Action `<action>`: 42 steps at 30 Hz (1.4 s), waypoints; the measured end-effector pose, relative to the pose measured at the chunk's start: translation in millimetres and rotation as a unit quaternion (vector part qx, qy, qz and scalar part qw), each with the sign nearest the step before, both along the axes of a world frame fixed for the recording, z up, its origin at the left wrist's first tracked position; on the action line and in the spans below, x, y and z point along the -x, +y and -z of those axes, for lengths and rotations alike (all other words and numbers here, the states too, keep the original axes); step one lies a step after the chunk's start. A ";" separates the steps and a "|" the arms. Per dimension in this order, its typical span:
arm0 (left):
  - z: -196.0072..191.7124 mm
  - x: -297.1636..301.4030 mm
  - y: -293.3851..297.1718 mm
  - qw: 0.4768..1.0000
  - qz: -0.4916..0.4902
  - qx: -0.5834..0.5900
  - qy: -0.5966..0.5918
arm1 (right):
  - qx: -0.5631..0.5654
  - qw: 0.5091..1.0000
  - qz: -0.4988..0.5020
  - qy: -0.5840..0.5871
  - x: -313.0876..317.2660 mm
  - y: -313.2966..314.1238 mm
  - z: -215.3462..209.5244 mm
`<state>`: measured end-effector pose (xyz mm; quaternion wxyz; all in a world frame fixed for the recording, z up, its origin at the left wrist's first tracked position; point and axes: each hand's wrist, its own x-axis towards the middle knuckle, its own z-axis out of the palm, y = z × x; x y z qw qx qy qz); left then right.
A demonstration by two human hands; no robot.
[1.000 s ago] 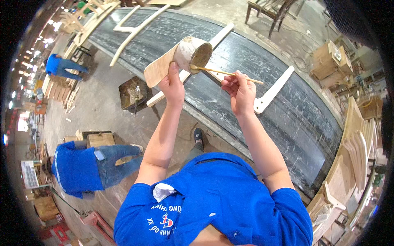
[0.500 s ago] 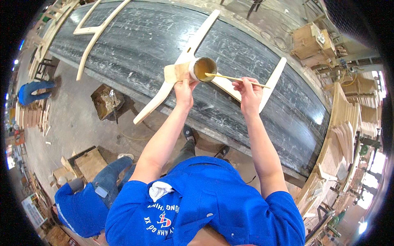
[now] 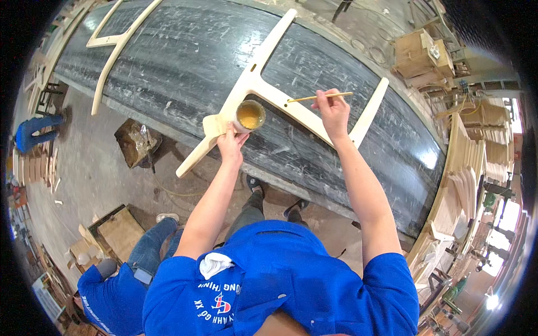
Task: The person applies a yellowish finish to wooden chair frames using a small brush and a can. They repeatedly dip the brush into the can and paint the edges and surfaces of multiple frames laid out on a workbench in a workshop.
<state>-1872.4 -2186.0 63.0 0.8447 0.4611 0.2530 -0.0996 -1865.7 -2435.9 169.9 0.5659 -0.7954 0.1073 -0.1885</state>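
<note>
My left hand (image 3: 230,147) grips a cup (image 3: 238,124) of yellowish glue-like liquid (image 3: 250,115), tilted toward me. A flat pale wooden piece (image 3: 212,125) juts out beside the cup; whether it is fixed to the cup or held along with it, I cannot tell. Between the fingers of my right hand (image 3: 334,115) is a thin wooden stick (image 3: 336,95). Its yellow-coated tip is at a small dark hole in the crossbar of a pale wooden frame (image 3: 307,116). The frame lies on a dark tabletop (image 3: 347,73), with a slot in its long curved leg.
Another pale wooden frame (image 3: 117,47) lies at the table's far left. A grimy open box (image 3: 137,143) stands on the floor. At lower left, a person in blue (image 3: 115,299) bends down; another (image 3: 39,131) is farther off. Stacked wooden parts (image 3: 468,162) line the right.
The stick has come out of the cup, and its tip has moved to the crossbar's hole. My left hand has drawn the cup left and nearer to me, the flat piece moving along.
</note>
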 end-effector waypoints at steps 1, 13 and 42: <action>0.9 4.4 8.0 1.000 -0.011 -0.001 -0.001 | 0.036 0.999 -0.016 0.017 -2.9 2.5 2.1; 8.0 54.1 39.7 0.998 -0.043 0.003 0.052 | 0.254 0.961 -0.108 0.003 -27.1 3.8 32.5; 17.7 80.5 26.9 0.998 -0.056 0.000 0.038 | 0.266 0.953 -0.149 -0.007 -46.5 -6.4 26.1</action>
